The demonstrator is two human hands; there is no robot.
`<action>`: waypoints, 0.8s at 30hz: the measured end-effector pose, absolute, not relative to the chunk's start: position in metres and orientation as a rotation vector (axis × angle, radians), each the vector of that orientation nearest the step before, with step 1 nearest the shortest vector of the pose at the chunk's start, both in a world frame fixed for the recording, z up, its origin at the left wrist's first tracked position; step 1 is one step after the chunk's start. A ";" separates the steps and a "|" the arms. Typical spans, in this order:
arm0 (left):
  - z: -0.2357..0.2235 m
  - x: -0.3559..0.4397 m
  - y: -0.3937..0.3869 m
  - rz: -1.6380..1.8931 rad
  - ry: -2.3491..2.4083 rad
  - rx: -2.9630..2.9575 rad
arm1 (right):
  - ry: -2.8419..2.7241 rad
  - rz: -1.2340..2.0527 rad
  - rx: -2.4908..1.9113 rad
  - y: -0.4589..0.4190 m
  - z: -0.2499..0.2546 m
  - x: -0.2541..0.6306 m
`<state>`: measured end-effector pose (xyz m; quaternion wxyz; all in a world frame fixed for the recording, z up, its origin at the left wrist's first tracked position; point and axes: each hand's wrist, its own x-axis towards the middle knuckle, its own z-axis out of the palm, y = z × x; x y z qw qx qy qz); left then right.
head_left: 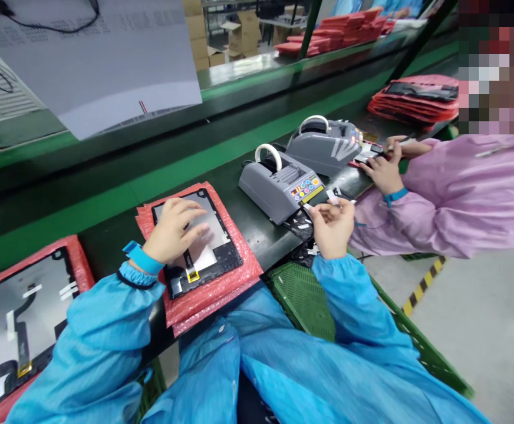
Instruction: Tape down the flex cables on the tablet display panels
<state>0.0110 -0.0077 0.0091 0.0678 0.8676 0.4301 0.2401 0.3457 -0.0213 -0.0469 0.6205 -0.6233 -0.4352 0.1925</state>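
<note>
My left hand [174, 231] lies over a tablet display panel [227, 254], its fingers stretched out and holding nothing. The panel's grey back faces up, with a black flex cable and a yellow-edged connector [193, 275] near the front. Beneath the panel is a stack of red bubble-wrap pouches [243, 277]. My right hand [334, 231] is raised just in front of the nearer grey tape dispenser [279, 182], fingers pinched on a white tape strip [332, 196]. Another bit of white tape shows at the thumb tip.
A second panel [5, 300] lies on red bubble wrap at far left. Behind the nearer dispenser stands another tape dispenser [328, 144]. At right, a co-worker's hands [385, 171] handle a part. A green crate [301, 300] sits below the bench edge; wrapped panels [411, 103] are stacked farther back.
</note>
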 end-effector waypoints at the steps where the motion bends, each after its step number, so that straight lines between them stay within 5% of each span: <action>1: 0.011 0.016 -0.010 0.717 1.262 2.577 | -1.082 0.453 -1.397 -0.028 -0.040 0.337; 9: 0.021 0.056 -0.018 0.770 1.096 2.367 | -1.600 1.017 -1.069 -0.032 0.002 0.252; 24: 0.010 0.035 -0.011 0.803 1.269 2.172 | -1.548 1.269 -1.024 -0.001 -0.006 0.227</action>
